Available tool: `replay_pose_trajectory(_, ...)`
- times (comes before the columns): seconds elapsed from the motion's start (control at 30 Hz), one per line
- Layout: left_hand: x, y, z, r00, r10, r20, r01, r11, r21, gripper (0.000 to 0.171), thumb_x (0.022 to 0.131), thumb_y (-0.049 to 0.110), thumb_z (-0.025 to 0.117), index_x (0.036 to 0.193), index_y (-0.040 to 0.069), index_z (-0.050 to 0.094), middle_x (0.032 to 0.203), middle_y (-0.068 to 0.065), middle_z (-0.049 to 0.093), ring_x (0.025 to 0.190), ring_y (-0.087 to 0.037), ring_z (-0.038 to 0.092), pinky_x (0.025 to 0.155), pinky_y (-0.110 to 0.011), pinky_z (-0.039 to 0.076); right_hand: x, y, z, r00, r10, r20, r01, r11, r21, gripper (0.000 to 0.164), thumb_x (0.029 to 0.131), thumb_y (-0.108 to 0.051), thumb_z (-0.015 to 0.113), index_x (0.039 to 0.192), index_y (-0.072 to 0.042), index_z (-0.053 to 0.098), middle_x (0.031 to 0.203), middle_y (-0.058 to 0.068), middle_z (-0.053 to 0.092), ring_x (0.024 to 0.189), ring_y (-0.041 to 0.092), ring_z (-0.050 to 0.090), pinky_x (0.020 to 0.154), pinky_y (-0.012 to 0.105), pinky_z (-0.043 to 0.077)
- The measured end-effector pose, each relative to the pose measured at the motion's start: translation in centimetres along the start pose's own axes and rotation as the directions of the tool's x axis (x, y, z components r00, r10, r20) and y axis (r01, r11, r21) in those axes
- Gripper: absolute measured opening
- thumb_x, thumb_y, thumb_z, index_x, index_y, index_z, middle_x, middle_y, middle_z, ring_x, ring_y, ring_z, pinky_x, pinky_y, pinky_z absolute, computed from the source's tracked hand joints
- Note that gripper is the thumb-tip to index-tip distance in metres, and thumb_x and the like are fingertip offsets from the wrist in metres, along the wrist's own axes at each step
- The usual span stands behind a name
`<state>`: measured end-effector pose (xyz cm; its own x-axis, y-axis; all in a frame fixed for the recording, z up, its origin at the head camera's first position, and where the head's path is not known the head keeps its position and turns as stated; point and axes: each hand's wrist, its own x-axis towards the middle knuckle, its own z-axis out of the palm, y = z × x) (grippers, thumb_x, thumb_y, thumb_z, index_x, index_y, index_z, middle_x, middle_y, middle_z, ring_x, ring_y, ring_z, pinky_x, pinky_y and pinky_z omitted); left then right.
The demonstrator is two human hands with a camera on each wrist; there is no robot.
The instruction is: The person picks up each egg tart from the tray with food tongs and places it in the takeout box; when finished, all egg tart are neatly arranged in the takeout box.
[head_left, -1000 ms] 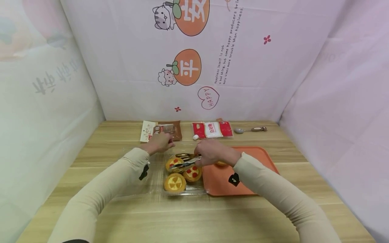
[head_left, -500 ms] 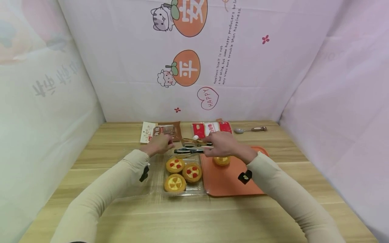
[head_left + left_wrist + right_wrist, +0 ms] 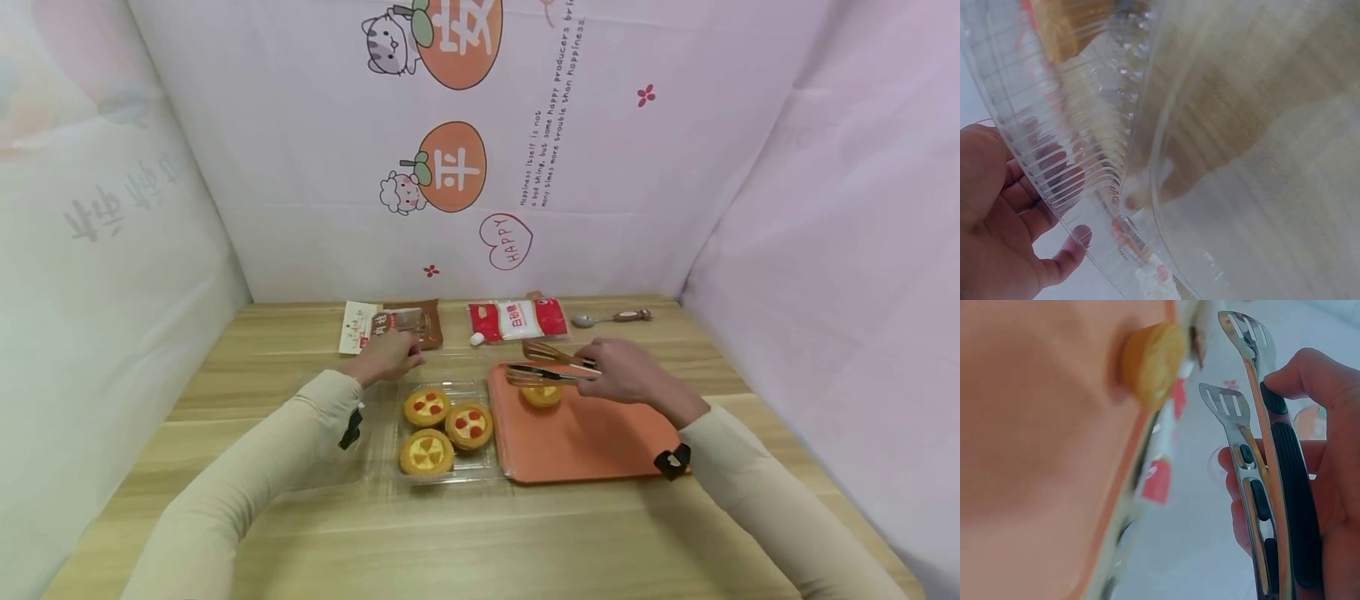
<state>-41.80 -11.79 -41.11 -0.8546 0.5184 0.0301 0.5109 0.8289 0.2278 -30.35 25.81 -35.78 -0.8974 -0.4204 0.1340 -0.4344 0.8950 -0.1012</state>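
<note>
My right hand (image 3: pixel 626 371) grips metal tongs with black handle pads (image 3: pixel 1294 506). Their slotted tips stand apart with nothing between them. They hover above the orange tray (image 3: pixel 615 442), near a single egg tart (image 3: pixel 542 398) at its back left. Left of the tray, a clear plastic container (image 3: pixel 461 478) holds a plain tart (image 3: pixel 427 452) and two tarts with red toppings (image 3: pixel 469 425). My left hand (image 3: pixel 390 357) holds the edge of the container's clear lid (image 3: pixel 1085 181); in the left wrist view, its fingers curl at the ribbed rim.
Along the back lie a brown-and-white packet (image 3: pixel 412 321), a red-and-white sugar bag (image 3: pixel 517 320) with a white cap, and a spoon (image 3: pixel 611 317). White printed cloth (image 3: pixel 337 167) walls the wooden table (image 3: pixel 360 542) at the back and sides.
My right hand has lifted the tongs off the tarts in the container and swung them right, over the tray. The left hand stays at the lid. The three tarts remain in place.
</note>
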Motion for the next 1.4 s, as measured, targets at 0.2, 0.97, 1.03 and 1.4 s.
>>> replay_pose_trajectory(0.2, -0.4, 0.3, -0.1, 1.000, 0.009, 0.006, -0.009, 1.000, -0.021, 0.019, 0.097, 0.026, 0.062, 0.085, 0.012, 0.066, 0.075, 0.000, 0.063, 0.064, -0.015, 0.056, 0.059, -0.033, 0.046, -2.2, 1.9, 1.5, 1.000, 0.028, -0.002, -0.028, 0.999, -0.017, 0.041, 0.081, -0.032, 0.070, 0.112, -0.005, 0.071, 0.102, 0.009, 0.070, 0.077, 0.018, 0.061, 0.064, 0.037, 0.049)
replay_pose_trajectory(0.97, 0.1, 0.4, 0.0, 1.000, -0.007, 0.007, 0.007, 1.000, -0.006, 0.020, 0.097, 0.025, 0.062, 0.081, 0.013, 0.064, 0.074, 0.000, 0.062, 0.064, -0.015, 0.056, 0.059, -0.034, 0.045, -4.0, 2.6, 4.1, 0.999, 0.048, -0.001, -0.048, 0.999, -0.015, 0.041, 0.083, -0.031, 0.071, 0.115, -0.005, 0.069, 0.103, 0.008, 0.067, 0.078, 0.017, 0.058, 0.062, 0.036, 0.048)
replay_pose_trajectory(1.03, 0.2, 0.3, 0.1, 1.000, -0.007, 0.006, 0.007, 1.000, -0.009, 0.020, 0.097, 0.025, 0.062, 0.081, 0.013, 0.064, 0.074, 0.000, 0.062, 0.064, -0.015, 0.056, 0.059, -0.034, 0.045, -4.0, 2.6, 4.1, 0.999, 0.042, -0.005, -0.042, 0.999, -0.016, 0.041, 0.084, -0.030, 0.070, 0.116, -0.004, 0.069, 0.102, 0.008, 0.067, 0.078, 0.017, 0.058, 0.062, 0.037, 0.048)
replay_pose_trajectory(1.4, 0.1, 0.1, 0.3, 1.000, -0.002, 0.005, 0.003, 1.000, -0.025, 0.018, 0.097, 0.025, 0.062, 0.083, 0.013, 0.065, 0.075, 0.000, 0.063, 0.064, -0.015, 0.056, 0.059, -0.033, 0.046, -4.0, 2.7, 4.5, 0.999, 0.039, 0.003, -0.039, 0.999, 0.027, 0.038, 0.085, -0.029, 0.070, 0.114, -0.005, 0.069, 0.097, 0.007, 0.066, 0.071, 0.013, 0.053, 0.058, 0.033, 0.043)
